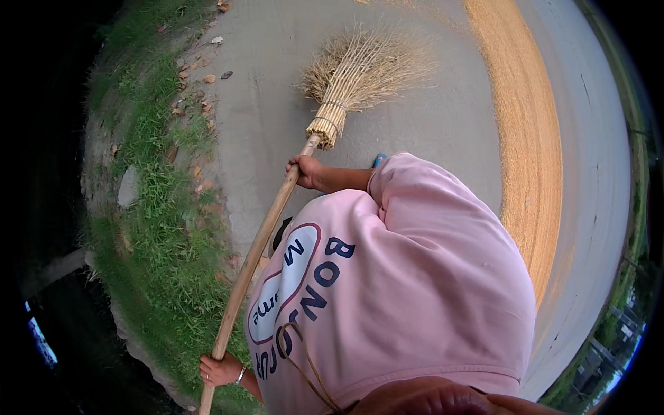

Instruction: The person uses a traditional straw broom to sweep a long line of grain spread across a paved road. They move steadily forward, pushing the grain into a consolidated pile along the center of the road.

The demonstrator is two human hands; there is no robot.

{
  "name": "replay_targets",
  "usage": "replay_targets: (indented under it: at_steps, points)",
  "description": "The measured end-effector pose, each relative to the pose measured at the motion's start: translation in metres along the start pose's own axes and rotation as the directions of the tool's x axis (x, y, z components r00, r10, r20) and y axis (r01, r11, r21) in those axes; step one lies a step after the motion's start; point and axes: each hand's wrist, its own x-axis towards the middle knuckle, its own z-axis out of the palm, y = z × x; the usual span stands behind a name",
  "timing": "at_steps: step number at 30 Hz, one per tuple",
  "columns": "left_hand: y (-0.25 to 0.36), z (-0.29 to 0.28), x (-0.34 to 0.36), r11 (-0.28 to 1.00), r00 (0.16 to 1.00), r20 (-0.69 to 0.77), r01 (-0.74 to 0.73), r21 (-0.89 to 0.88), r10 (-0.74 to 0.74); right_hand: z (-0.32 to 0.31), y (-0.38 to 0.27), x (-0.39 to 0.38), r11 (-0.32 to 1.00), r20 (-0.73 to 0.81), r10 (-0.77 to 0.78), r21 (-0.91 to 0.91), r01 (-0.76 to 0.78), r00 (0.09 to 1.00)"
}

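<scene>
Evidently, the right hand (304,171) is wrapping round the broom (265,228) close to its bristles (373,66) at upper centre, while the left hand (220,370) is gripping near the far end at lower left; this wide spacing is probably giving leverage. Bindings (328,119) are bunching the stalks, which are fanning over grey pavement (256,83).

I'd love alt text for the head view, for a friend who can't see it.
Someone in a pink shirt holds a broom over pavement, right hand near the bristles, left hand near the handle's other end. Grass borders the left; a long golden, grain-like strip runs along the right.
</scene>
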Motion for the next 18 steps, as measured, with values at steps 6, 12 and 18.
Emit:
replay_targets:
  at_steps: [6,12,18]
  points:
    - [-0.019,-0.039,0.014,0.994,0.995,-0.077,-0.048,0.103,0.056,0.044,0.016,0.0,0.996,0.093,0.018,-0.083,-0.01,0.996]
    - [0.053,-0.046,0.091,0.974,0.968,-0.127,-0.223,-0.032,0.217,-0.017,-0.064,-0.021,0.993,-0.087,-0.105,0.051,0.109,0.991]
    - [0.178,-0.099,0.155,0.836,0.841,-0.332,-0.507,-0.21,0.427,-0.121,-0.167,-0.061,0.897,-0.181,-0.228,0.345,0.278,0.957]
